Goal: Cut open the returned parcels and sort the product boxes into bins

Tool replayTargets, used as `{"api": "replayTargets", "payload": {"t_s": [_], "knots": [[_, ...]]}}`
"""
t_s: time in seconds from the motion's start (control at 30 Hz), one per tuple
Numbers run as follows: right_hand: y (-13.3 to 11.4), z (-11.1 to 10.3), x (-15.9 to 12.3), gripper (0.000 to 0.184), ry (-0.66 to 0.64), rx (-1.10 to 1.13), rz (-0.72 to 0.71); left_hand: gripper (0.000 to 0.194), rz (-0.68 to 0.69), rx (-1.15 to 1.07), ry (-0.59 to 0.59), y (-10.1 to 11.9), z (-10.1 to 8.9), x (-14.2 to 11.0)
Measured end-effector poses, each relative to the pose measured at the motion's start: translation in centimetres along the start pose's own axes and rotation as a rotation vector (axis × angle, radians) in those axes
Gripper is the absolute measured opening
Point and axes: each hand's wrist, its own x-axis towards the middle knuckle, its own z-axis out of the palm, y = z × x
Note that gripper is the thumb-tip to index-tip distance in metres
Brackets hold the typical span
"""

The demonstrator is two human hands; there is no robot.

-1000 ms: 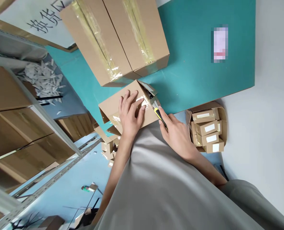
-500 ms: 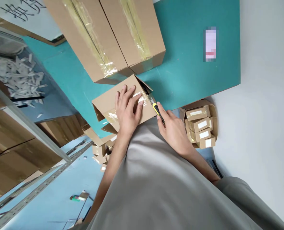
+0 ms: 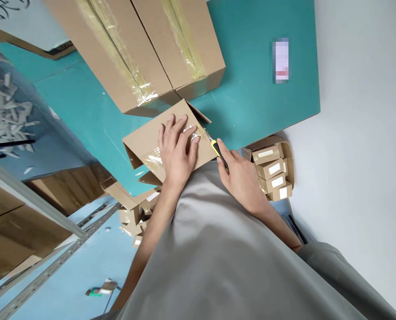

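Note:
A small brown cardboard box (image 3: 204,153) lies at the near edge of the green tabletop (image 3: 251,106), with flaps sticking out at both ends and clear tape along its top. My left hand (image 3: 178,149) rests flat on the box, fingers spread. In my right hand (image 3: 240,178) is a yellow and black utility knife (image 3: 220,153). Its blade points at the taped right edge of the box, beside a raised flap; whether the tip touches the tape I cannot tell.
Two large taped cartons (image 3: 151,49) stand just behind the small box. A pale blurred rectangle (image 3: 281,60) lies on the right of the table. Below the table's right edge, a carton holds several small labelled boxes (image 3: 274,169). Metal shelving (image 3: 51,266) with cartons stands at left.
The view has shifted slightly, so the surroundings sit further left. My right hand has drawn the knife a little back, and its blade shows outside the box's end. The left hand stays on the box.

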Motion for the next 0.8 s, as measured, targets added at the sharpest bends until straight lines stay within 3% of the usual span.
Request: {"api": "replayTargets", "payload": {"t_s": [0.23, 0.43, 0.57, 0.8], "knots": [[-1.5, -1.4, 0.1, 0.071, -0.088, -0.071, 0.045, 0.037, -0.009, -0.035, 0.001, 0.2, 0.0, 0.1], [-2.3, -0.5, 1.2, 0.076, -0.061, -0.086, 0.061, 0.037, -0.005, -0.01, 0.032, 0.2, 0.1, 0.3], [-2.2, 0.0, 0.5, 0.073, -0.075, -0.084, 0.078, 0.034, -0.005, 0.001, 0.029, 0.3, 0.2, 0.1], [-2.1, -1.0, 0.0, 0.074, -0.108, -0.074, 0.068, 0.034, -0.012, -0.014, 0.022, 0.5, 0.5, -0.5]]}}
